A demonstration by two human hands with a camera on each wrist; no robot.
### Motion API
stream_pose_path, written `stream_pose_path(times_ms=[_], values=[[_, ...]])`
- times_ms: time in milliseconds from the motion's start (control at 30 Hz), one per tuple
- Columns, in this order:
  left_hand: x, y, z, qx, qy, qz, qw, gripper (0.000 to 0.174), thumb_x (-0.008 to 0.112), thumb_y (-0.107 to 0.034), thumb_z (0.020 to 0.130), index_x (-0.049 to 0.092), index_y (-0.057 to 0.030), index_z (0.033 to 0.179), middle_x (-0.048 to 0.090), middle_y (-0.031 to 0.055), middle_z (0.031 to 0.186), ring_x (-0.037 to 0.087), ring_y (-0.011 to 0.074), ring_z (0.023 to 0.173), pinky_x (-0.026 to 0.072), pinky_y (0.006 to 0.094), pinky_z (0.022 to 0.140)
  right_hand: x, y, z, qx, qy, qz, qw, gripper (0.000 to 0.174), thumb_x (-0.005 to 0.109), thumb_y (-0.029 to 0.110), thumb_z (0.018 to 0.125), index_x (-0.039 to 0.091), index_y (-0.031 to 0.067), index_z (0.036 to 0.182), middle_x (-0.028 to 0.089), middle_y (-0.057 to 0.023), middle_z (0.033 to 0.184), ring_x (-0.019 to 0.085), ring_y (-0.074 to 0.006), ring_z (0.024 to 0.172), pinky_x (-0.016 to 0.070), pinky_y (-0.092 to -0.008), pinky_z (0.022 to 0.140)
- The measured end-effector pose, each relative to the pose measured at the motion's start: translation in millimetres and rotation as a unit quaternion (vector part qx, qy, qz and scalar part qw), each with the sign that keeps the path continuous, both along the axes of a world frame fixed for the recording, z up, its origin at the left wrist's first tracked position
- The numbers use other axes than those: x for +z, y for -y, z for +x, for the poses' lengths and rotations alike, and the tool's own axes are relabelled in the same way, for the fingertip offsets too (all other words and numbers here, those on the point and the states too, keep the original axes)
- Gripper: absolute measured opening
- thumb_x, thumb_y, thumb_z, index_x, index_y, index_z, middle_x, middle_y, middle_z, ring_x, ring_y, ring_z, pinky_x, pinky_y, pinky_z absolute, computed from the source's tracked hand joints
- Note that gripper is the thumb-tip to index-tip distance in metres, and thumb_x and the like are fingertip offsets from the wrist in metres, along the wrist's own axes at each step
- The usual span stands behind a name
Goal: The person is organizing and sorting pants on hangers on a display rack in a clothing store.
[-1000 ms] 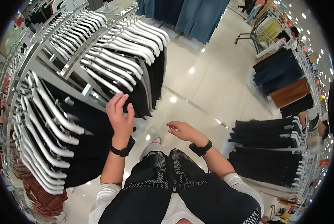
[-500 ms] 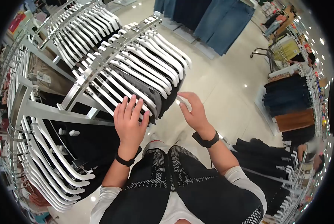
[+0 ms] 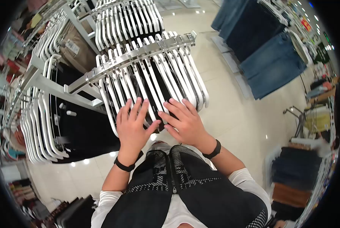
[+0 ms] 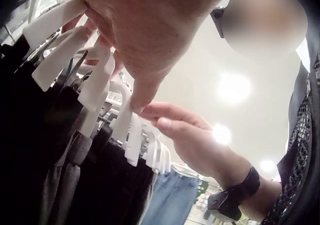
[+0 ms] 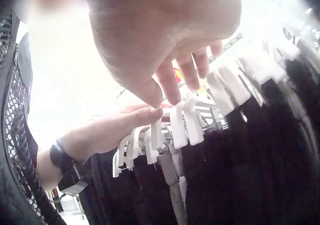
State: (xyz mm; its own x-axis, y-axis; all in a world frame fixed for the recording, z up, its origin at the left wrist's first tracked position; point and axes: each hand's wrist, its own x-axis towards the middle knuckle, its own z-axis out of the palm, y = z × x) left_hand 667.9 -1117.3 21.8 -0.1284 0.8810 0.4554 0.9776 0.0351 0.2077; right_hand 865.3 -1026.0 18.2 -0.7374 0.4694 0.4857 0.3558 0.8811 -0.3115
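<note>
White hangers (image 3: 198,83) hang in a row from a metal rail (image 3: 135,55) in the head view. My left hand (image 3: 132,125) rests on the near ends of the hangers left of the middle, fingers spread and pointing forward. To its right, my right hand (image 3: 185,123) lies over neighbouring hanger ends, its fingers straight and apart. Dark garments (image 4: 115,185) hang under the hangers in the left wrist view. In the right wrist view, fingertips reach onto the white hanger ends (image 5: 177,127), and both thumbs come close together there. A grey garment edge shows among the black ones.
Another rack of black garments (image 3: 86,133) on white hangers stands at the left. Behind are more hangers (image 3: 128,21) and beige trousers (image 3: 78,49). Blue jeans (image 3: 272,66) hang at the right back. Pale tiled floor (image 3: 230,125) lies to the right, with a trolley (image 3: 301,121) beyond.
The view has turned right and the rail now lies straight ahead. Both hands have come forward onto the hanger ends; the right hand has moved in from the side, beside the left.
</note>
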Motion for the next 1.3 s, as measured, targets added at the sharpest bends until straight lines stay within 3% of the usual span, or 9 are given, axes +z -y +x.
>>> stream_pose_path(times_ms=[167,200,467,533,667,933,1067,1167,1300], values=[[0,-5,23,0.076,-0.031,-0.006,0.997,0.062,0.082,-0.029,0.078,0.066,-0.0138,0.135,0.063,0.008,0.138,0.051,0.0328,0.134,0.0386,0.049,0.11,-9,-36,24,0.058,0.002,0.025,0.998,0.042,0.071,0.018,0.087,0.068,0.0191,0.129,0.06,-0.0066,0.139,0.051,-0.027,0.136,0.031,-0.0479,0.117],[0,-6,23,0.077,-0.03,-0.011,0.997,0.063,0.083,-0.03,0.077,0.065,-0.0146,0.136,0.063,0.0075,0.138,0.051,0.0326,0.135,0.0385,0.0488,0.11,-13,-40,25,0.068,0.018,0.03,0.997,0.057,0.075,0.02,0.083,0.063,0.0233,0.139,0.057,-0.005,0.143,0.049,-0.028,0.137,0.0321,-0.0492,0.116],[1,-9,45,0.132,-0.021,-0.04,0.99,0.077,0.085,-0.044,0.074,0.06,-0.0174,0.143,0.057,0.0082,0.146,0.043,0.0352,0.143,0.032,0.052,0.118,-4,-60,29,0.161,0.024,-0.009,0.987,0.054,0.073,0.018,0.085,0.061,0.0154,0.138,0.055,-0.0103,0.144,0.049,-0.0305,0.137,0.0343,-0.0489,0.115],[1,-9,47,0.133,-0.015,-0.043,0.99,0.086,0.085,-0.053,0.07,0.059,-0.0157,0.143,0.056,0.0098,0.147,0.04,0.0364,0.145,0.0285,0.0533,0.12,-1,-65,29,0.159,0.028,-0.003,0.987,0.054,0.073,0.019,0.084,0.061,0.0133,0.137,0.055,-0.0109,0.143,0.048,-0.0299,0.138,0.0344,-0.0482,0.116],[-3,-9,49,0.139,-0.005,-0.034,0.99,0.086,0.086,-0.051,0.07,0.058,-0.0153,0.144,0.054,0.0096,0.148,0.037,0.0371,0.147,0.0263,0.0549,0.12,4,-64,30,0.155,0.043,0.008,0.987,0.052,0.072,0.018,0.085,0.062,0.0126,0.135,0.055,-0.0119,0.143,0.047,-0.0306,0.139,0.0349,-0.0478,0.117],[6,3,35,0.1,0.003,-0.043,0.994,0.074,0.076,-0.047,0.084,0.055,-0.0113,0.145,0.049,0.0129,0.153,0.039,0.036,0.146,0.0278,0.0544,0.12,22,-82,37,0.087,0.014,-0.009,0.996,0.056,0.075,0.021,0.085,0.061,0.0105,0.138,0.053,-0.0194,0.147,0.05,-0.0376,0.137,0.0376,-0.0521,0.115],[2,12,12,0.213,0.014,0.03,0.976,0.081,0.077,-0.046,0.084,0.05,-0.0061,0.149,0.044,0.0176,0.157,0.038,0.04,0.146,0.0235,0.0567,0.121,21,-96,42,0.005,0.017,0.012,1.0,0.063,0.074,0.026,0.087,0.056,0.0106,0.145,0.047,-0.022,0.152,0.043,-0.0418,0.142,0.0339,-0.0544,0.117],[-14,15,-2,0.269,0.089,0.012,0.959,0.082,0.076,-0.048,0.085,0.049,-0.0008,0.146,0.042,0.0252,0.156,0.044,0.0445,0.14,0.0344,0.0567,0.116,6,-99,39,-0.001,0.021,-0.022,1.0,0.065,0.073,0.029,0.089,0.054,0.0086,0.147,0.045,-0.0234,0.154,0.038,-0.0455,0.144,0.0344,-0.0543,0.116],[-21,13,-3,0.239,0.151,0.046,0.958,0.074,0.073,-0.04,0.086,0.051,-0.005,0.147,0.041,0.0279,0.155,0.049,0.0464,0.133,0.0433,0.0519,0.11,-1,-97,34,0.023,0.007,-0.057,0.998,0.062,0.073,0.03,0.09,0.056,0.0072,0.145,0.048,-0.0234,0.152,0.038,-0.0467,0.144,0.0365,-0.0526,0.115]])
